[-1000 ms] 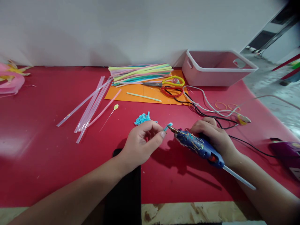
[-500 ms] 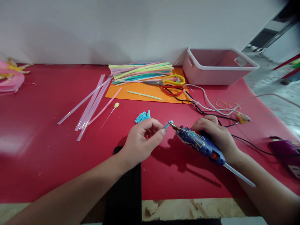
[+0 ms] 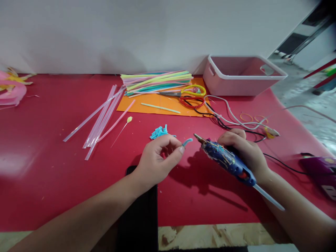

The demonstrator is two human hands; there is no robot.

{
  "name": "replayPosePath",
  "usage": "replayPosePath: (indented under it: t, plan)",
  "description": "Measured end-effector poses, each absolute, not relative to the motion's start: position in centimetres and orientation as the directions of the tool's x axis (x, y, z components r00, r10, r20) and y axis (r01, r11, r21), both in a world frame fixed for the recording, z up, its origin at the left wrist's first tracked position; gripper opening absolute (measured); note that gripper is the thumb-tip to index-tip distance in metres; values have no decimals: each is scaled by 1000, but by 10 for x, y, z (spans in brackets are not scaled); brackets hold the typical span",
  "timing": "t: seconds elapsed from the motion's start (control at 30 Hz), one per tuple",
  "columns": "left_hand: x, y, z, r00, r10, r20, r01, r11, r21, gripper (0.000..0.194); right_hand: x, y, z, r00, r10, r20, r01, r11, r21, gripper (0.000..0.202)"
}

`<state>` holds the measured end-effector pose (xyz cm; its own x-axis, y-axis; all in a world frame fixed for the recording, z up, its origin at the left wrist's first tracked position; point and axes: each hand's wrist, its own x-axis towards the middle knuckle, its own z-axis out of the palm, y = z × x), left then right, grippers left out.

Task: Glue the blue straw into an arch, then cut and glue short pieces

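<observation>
Between thumb and fingertips, my left hand (image 3: pixel 161 157) pinches a short blue stem piece (image 3: pixel 187 141), its curved end sticking out to the right. My right hand (image 3: pixel 244 150) is wrapped round a blue glue gun (image 3: pixel 225 157), partly hidden behind it. The gun's metal nozzle points left and stands a small gap apart from the blue piece. A clear glue stick (image 3: pixel 269 198) sticks out of the gun's rear. Just beyond my left hand lies a small pile of cut blue pieces (image 3: pixel 159 132).
Fuzzy coloured stems (image 3: pixel 157 81) and scissors (image 3: pixel 193 96) lie on an orange sheet (image 3: pixel 168 101). A pink bin (image 3: pixel 236 85) and tangled cables (image 3: pixel 231 122) are at the right. Pink glue sticks (image 3: pixel 101 122) and a yellow-tipped pin (image 3: pixel 129 119) lie left. A black object (image 3: pixel 139 217) is near the front edge.
The glue gun in my right hand has moved right, so its nozzle has parted from the blue piece. My left hand still pinches that piece.
</observation>
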<state>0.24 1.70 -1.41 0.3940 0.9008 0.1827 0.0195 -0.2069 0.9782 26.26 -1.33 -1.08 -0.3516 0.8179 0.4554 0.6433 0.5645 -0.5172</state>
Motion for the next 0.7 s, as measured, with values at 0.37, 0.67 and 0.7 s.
replayPosePath:
  t: [0.37,0.67,0.7]
  plan:
    - [4,16,-14,371,913,169,-21,-173,985,14,259,-14,-11,-477,776,412,589,631,-505,7]
    - [3,17,-13,393,908,146,-60,-133,989,12,259,-12,-9,-489,773,403,628,633,-452,10]
    - [3,16,-13,397,907,139,-60,-126,990,12,259,-12,-10,-490,771,407,626,636,-450,8]
